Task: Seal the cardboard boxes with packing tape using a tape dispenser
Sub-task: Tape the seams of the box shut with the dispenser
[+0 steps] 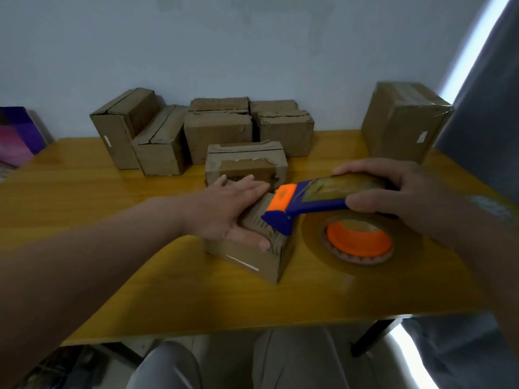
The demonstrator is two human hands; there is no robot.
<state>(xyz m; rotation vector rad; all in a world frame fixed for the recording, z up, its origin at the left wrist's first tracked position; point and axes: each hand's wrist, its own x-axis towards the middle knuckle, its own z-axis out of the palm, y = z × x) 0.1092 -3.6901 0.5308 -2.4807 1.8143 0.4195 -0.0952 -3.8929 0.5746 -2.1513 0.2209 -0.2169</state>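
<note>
Box [261, 259]: sat mid-frame on bench [140, 276], pinned under flat, straight-fingered left grip [230, 211], clasping nothing. Met at its top, seemingly, by blade end of dispenser [309, 200], clenched in right grip [393, 189] at centre right. Risked nicked fingers, given blade just beside left fingertips. Risked crooked or wrinkled tape too, should box have slid on glossy bench or dispenser tilted off line.

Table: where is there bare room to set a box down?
Free: the near edge of the table, before the nearest box, and the left side, before the back boxes. Crowded: along the wall and round the tape dispenser.
</note>
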